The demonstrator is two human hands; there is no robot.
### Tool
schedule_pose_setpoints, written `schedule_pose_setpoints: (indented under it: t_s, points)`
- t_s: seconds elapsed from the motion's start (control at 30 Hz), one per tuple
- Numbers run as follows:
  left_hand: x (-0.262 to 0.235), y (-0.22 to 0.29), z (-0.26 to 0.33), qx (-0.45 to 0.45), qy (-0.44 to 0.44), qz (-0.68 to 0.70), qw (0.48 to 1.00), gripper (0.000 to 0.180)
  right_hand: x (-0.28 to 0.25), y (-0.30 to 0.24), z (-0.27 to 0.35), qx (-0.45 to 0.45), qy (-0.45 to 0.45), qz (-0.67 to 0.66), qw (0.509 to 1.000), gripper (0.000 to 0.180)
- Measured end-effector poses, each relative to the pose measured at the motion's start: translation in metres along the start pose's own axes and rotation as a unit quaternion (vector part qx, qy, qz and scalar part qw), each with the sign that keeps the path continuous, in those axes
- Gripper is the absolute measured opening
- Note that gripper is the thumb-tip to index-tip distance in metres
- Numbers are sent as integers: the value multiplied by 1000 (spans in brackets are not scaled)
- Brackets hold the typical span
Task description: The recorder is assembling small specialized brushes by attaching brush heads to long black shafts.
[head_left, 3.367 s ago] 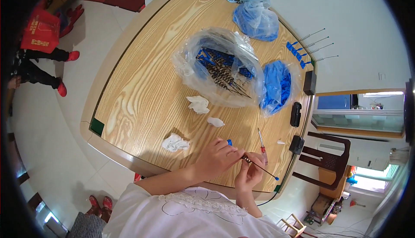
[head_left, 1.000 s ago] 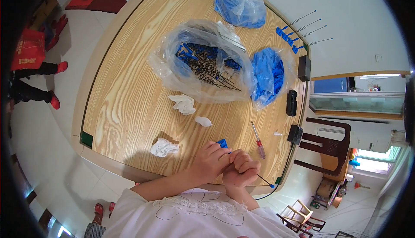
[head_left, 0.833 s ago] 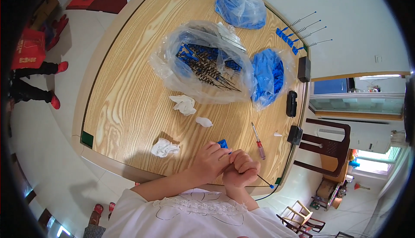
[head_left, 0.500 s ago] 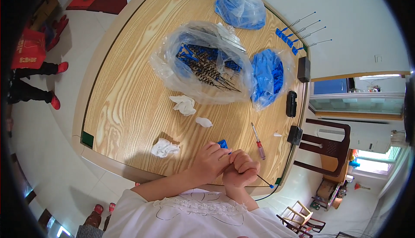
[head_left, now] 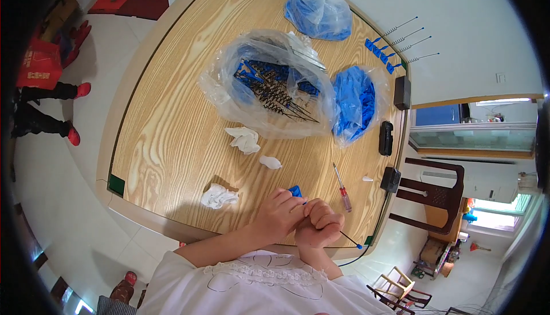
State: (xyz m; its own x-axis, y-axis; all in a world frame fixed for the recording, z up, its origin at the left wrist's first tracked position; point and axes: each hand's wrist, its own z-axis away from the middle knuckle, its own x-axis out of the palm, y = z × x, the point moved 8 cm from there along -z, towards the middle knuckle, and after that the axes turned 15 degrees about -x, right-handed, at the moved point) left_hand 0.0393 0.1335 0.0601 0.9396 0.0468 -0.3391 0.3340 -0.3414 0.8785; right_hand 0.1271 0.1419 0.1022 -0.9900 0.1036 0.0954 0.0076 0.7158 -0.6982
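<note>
Both my hands are closed and close together over the near edge of the table. My left hand (head_left: 281, 215) grips a blue-ended spring rod by its blue base (head_left: 295, 191), which shows just beyond the fingers. Wrapped round the same piece, my right hand (head_left: 321, 223) has a thin dark rod with a blue tip (head_left: 360, 246) sticking out below it to the right. The middle of the piece is hidden inside my fingers. A screwdriver (head_left: 345, 197) with a red-and-clear handle lies right of my right hand.
A large clear bag (head_left: 229, 94) holds black springs, rods and blue parts. Two more bags of blue pieces (head_left: 354, 103) (head_left: 318, 14) lie beyond. Several finished-looking spring rods (head_left: 385, 56) line the far right edge. Crumpled tissues (head_left: 219, 196) and a small white bottle-like piece (head_left: 270, 162) lie left.
My hands and the piece in them look the same. At the lower left, a person's red-shod feet have shifted slightly, and one shoe no longer shows.
</note>
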Motion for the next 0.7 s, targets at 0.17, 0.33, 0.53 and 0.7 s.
schedule_pose_setpoints:
  t_s: [0.17,0.33,0.53,0.7]
  points:
    - [0,0,0,-3,4,-6,1000,25,-3,0,2,-6,1,4,1000,43]
    - [0,0,-1,-1,0,5,1000,28,-2,1,1,10,-2,12,1000,43]
    - [-1,-1,-1,-5,-2,6,1000,28,3,1,-4,14,-15,4,1000,42]
    - [-2,1,-2,4,7,-2,1000,30,2,1,-3,14,-12,8,1000,42]
